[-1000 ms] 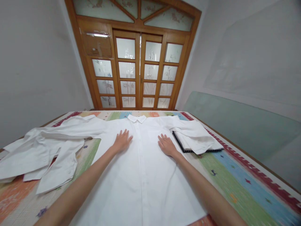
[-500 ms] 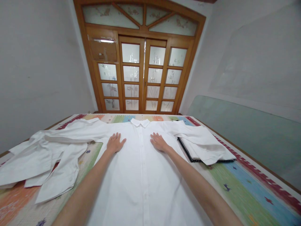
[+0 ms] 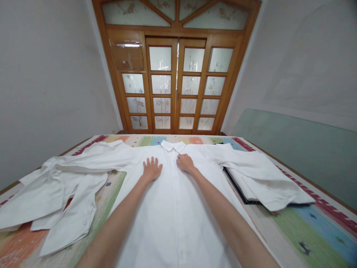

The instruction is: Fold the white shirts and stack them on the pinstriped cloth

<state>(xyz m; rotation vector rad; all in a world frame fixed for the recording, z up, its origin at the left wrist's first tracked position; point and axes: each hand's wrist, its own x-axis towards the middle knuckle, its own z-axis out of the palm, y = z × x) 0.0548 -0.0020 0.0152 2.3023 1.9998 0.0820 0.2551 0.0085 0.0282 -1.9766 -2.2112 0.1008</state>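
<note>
A white button-up shirt (image 3: 156, 230) lies spread front side up, its collar (image 3: 173, 146) pointing away from me and its button placket running down the middle. My left hand (image 3: 152, 169) rests flat on the chest left of the placket, fingers spread and holding nothing. Just below the collar, my right hand (image 3: 185, 162) has its fingers curled in at the placket, closed on the shirt cloth there; the fingertips are partly hidden. The sleeve (image 3: 262, 175) on the right stretches out over a folded white and black stack (image 3: 240, 186).
More crumpled white garments (image 3: 69, 212) lie at the left, meeting the shirt's left sleeve. Underneath is a colourful patterned bedspread (image 3: 292, 238). A pale green headboard-like panel (image 3: 292, 137) stands along the right wall. Wooden doors with glass panes (image 3: 175, 85) close off the far end.
My right hand has gone from lying flat on the chest to curled at the placket, closer to the collar. My left hand stays flat, slightly nearer the placket. The view has shifted slightly.
</note>
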